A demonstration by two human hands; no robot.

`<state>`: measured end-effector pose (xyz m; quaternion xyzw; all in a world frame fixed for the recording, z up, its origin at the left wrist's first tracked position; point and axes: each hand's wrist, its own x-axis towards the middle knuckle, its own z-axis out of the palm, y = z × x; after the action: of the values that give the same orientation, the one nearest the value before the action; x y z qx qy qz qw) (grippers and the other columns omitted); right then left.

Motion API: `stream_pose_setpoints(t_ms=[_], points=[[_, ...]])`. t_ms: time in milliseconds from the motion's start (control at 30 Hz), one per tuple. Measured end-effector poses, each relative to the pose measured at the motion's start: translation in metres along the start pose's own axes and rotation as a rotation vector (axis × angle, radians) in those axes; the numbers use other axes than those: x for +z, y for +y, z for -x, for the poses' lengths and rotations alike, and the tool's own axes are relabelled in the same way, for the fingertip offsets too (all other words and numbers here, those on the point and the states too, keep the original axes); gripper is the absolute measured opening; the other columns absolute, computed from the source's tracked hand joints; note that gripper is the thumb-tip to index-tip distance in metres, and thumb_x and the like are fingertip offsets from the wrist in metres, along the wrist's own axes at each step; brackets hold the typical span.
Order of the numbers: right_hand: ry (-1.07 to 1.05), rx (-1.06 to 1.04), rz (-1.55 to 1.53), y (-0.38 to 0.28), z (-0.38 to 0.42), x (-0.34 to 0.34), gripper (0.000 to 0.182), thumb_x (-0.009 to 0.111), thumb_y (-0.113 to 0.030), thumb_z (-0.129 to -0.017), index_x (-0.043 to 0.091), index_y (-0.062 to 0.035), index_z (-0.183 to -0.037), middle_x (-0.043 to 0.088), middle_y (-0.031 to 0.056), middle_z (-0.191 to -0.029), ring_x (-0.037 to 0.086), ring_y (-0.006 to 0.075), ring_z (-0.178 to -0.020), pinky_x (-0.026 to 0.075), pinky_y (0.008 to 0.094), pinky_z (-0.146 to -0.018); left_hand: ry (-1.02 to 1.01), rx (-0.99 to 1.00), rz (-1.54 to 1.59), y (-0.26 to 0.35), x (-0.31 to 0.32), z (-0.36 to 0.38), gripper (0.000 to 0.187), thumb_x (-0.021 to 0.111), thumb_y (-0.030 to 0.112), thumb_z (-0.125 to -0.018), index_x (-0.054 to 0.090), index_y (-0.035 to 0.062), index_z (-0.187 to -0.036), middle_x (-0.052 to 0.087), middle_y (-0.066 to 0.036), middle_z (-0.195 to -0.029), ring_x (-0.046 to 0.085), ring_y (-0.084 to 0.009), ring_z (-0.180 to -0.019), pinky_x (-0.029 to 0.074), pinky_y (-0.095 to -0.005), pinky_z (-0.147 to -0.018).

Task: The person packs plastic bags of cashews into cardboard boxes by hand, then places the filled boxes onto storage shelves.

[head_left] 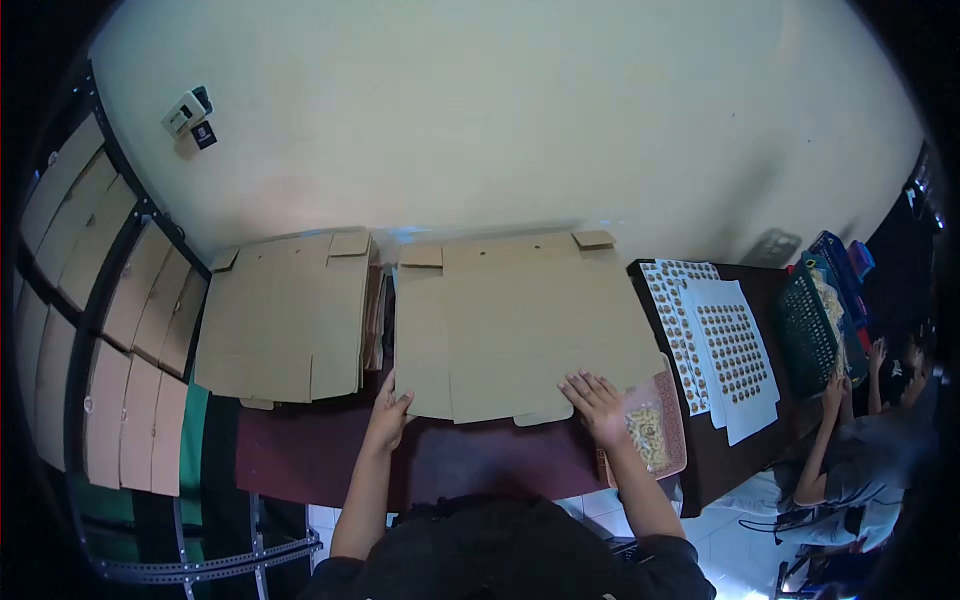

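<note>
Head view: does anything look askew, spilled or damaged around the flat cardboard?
Only mildly: the printed sheets on the dark table at the right overlap unevenly instead of lying squared up. No clear spill or damage shows on or around the flat cardboard.

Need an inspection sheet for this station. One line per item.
Surface: maroon tabletop; dark brown top at right.
Job's things: flat cardboard under the hands; cardboard stack to its left.
Clutter: printed sheets, pink tray with pale pieces, green basket.
Hands: left hand touches the cardboard's near left corner; right hand lies on its near right edge, fingers spread.
Cables: thin dark line beside co-worker, possibly a cable.
Surroundings: wall behind; racked cartons at left.
</note>
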<state>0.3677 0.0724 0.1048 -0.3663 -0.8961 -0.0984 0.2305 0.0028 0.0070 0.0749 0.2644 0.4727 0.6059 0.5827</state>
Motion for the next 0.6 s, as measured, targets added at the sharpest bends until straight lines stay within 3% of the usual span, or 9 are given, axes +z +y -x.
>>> stream_pose_setpoints(t_ms=[33, 167, 267, 333, 367, 433, 467, 533, 600], points=[[-0.112, 0.029, -0.052, -0.003, 0.008, 0.014, 0.056, 0.055, -0.004, -0.072, 0.05, -0.0176, -0.126, 0.052, 0.0053, -0.127, 0.05, 0.0257, -0.117, 0.039, 0.0415, -0.097, 0.024, -0.028, -0.028, -0.011, -0.009, 0.001, 0.057, 0.046, 0.0, -0.09, 0.022, 0.0095, -0.141, 0.044, -0.012, -0.132, 0.048, -0.0225, -0.118, 0.046, -0.0374, -0.092], [-0.262, 0.021, -0.158, -0.024, 0.035, 0.071, 0.054, 0.06, -0.006, -0.072, 0.051, -0.0162, -0.124, 0.051, 0.0083, -0.127, 0.048, 0.0287, -0.117, 0.038, 0.0431, -0.098, 0.113, -0.105, -0.09, -0.056, -0.061, -0.001, 0.057, 0.045, -0.002, -0.09, 0.023, 0.0115, -0.142, 0.042, -0.011, -0.134, 0.045, -0.0218, -0.121, 0.044, -0.0353, -0.092], [-0.427, -0.051, -0.215, -0.043, 0.048, 0.106, 0.049, 0.059, -0.018, -0.081, 0.046, -0.0149, -0.129, 0.041, 0.0128, -0.135, 0.039, 0.0333, -0.123, 0.033, 0.0444, -0.101, 0.214, -0.101, -0.2, -0.07, -0.08, 0.007, 0.057, 0.045, -0.003, -0.089, 0.025, 0.0076, -0.141, 0.047, -0.012, -0.13, 0.046, -0.021, -0.12, 0.042, -0.0319, -0.093], [-0.484, 0.007, -0.331, -0.054, 0.052, 0.12, 0.061, 0.063, -0.023, -0.079, 0.039, -0.0159, -0.135, 0.037, 0.0175, -0.137, 0.037, 0.0353, -0.124, 0.032, 0.0454, -0.101, 0.315, 0.006, -0.519, -0.094, -0.105, 0.003, 0.057, 0.048, -0.004, -0.085, 0.029, 0.0033, -0.137, 0.046, -0.015, -0.13, 0.045, -0.0256, -0.12, 0.037, -0.0342, -0.098], [-0.488, 0.005, -0.331, -0.058, 0.051, 0.122, 0.061, 0.063, -0.023, -0.079, 0.039, -0.0159, -0.135, 0.037, 0.0175, -0.137, 0.037, 0.0353, -0.124, 0.032, 0.0454, -0.101, 0.317, 0.003, -0.517, -0.102, -0.111, 0.004, 0.057, 0.048, -0.004, -0.085, 0.029, 0.0033, -0.137, 0.046, -0.015, -0.13, 0.045, -0.0256, -0.12, 0.037, -0.0342, -0.098], [-0.584, 0.154, -0.42, -0.067, 0.035, 0.109, 0.077, 0.067, -0.029, -0.076, 0.027, -0.0177, -0.141, 0.032, 0.0213, -0.139, 0.034, 0.0382, -0.126, 0.031, 0.0463, -0.101, 0.521, 0.22, -0.965, -0.091, -0.099, 0.018, 0.058, 0.054, -0.001, -0.078, 0.034, 0.0006, -0.133, 0.046, -0.02, -0.127, 0.043, -0.0315, -0.12, 0.032, -0.0399, -0.102], [-0.593, 0.142, -0.418, -0.067, 0.033, 0.111, 0.077, 0.067, -0.029, -0.076, 0.027, -0.0177, -0.141, 0.032, 0.0213, -0.139, 0.034, 0.0382, -0.126, 0.031, 0.0463, -0.101, 0.532, 0.214, -0.957, -0.085, -0.088, 0.024, 0.058, 0.054, -0.001, -0.078, 0.034, 0.0006, -0.133, 0.046, -0.02, -0.127, 0.043, -0.0315, -0.12, 0.032, -0.0399, -0.102], [-0.555, 0.156, -0.308, -0.062, 0.028, 0.12, 0.09, 0.072, -0.031, -0.071, 0.019, -0.0184, -0.143, 0.028, 0.0208, -0.141, 0.029, 0.0393, -0.128, 0.027, 0.0471, -0.104, 0.544, 0.419, -1.21, -0.067, -0.058, 0.032, 0.06, 0.058, 0.003, -0.073, 0.038, 0.0018, -0.129, 0.045, -0.022, -0.124, 0.041, -0.0354, -0.119, 0.031, -0.0442, -0.101], [-0.579, 0.164, -0.305, -0.051, 0.021, 0.125, 0.093, 0.074, -0.032, -0.069, 0.019, -0.0176, -0.143, 0.028, 0.0206, -0.141, 0.027, 0.0392, -0.129, 0.025, 0.0482, -0.105, 0.457, 0.415, -1.287, -0.075, -0.051, 0.033, 0.058, 0.059, 0.005, -0.072, 0.04, 0.0017, -0.127, 0.047, -0.022, -0.122, 0.042, -0.035, -0.119, 0.03, -0.0461, -0.1]])
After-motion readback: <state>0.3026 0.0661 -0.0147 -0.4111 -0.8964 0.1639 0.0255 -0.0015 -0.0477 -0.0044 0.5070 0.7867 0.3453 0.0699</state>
